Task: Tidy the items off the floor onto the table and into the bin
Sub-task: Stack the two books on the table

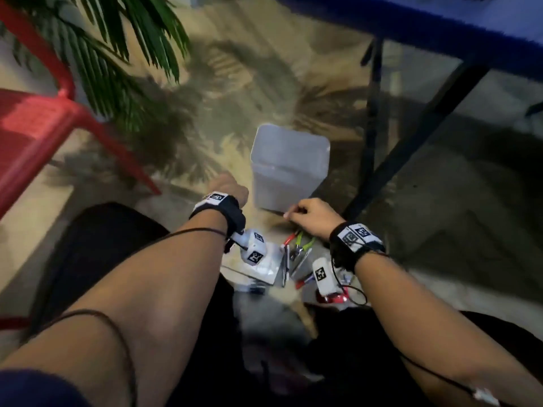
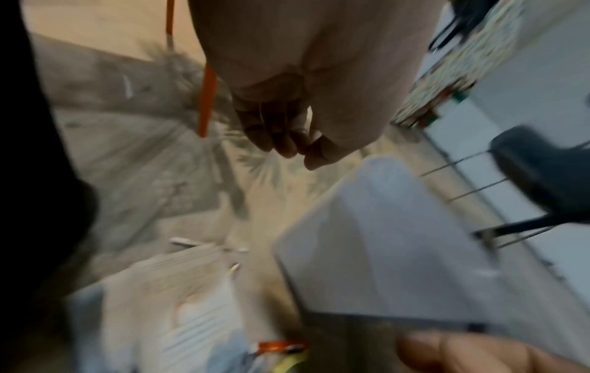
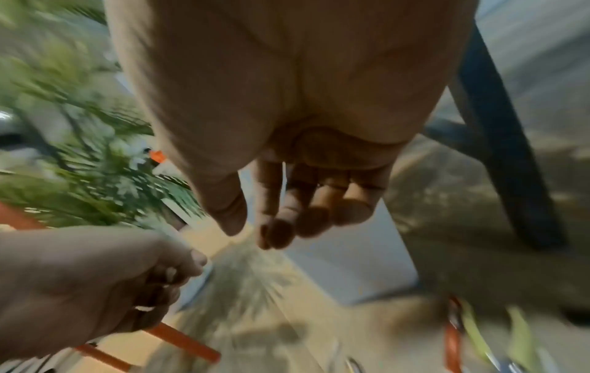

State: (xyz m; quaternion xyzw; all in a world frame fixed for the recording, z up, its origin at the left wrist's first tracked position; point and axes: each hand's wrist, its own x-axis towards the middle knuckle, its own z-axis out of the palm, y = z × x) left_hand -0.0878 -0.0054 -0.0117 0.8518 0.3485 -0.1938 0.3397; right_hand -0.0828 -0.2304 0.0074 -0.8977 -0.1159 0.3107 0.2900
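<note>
A translucent white bin (image 1: 289, 165) stands on the floor under the edge of the blue table (image 1: 411, 27). My left hand (image 1: 232, 186) hovers just left of the bin with its fingers curled tight; nothing shows plainly inside it (image 2: 300, 151). My right hand (image 1: 296, 212) hangs at the bin's near wall (image 3: 344, 252), fingers relaxed and apart from the thumb, holding nothing (image 3: 255, 234). Below the wrists lies a heap of items: green-handled pliers (image 1: 304, 245), a red-handled tool (image 1: 289, 238), a clear plastic bag (image 1: 261, 264) and pens (image 1: 304, 280). The frames are blurred.
A red chair (image 1: 35, 121) stands at the left with a green palm plant (image 1: 117, 54) behind it. Dark table legs (image 1: 373, 113) rise right of the bin. Small white scraps (image 2: 185, 242) lie on the tan floor. My dark-clothed knees fill the bottom of the head view.
</note>
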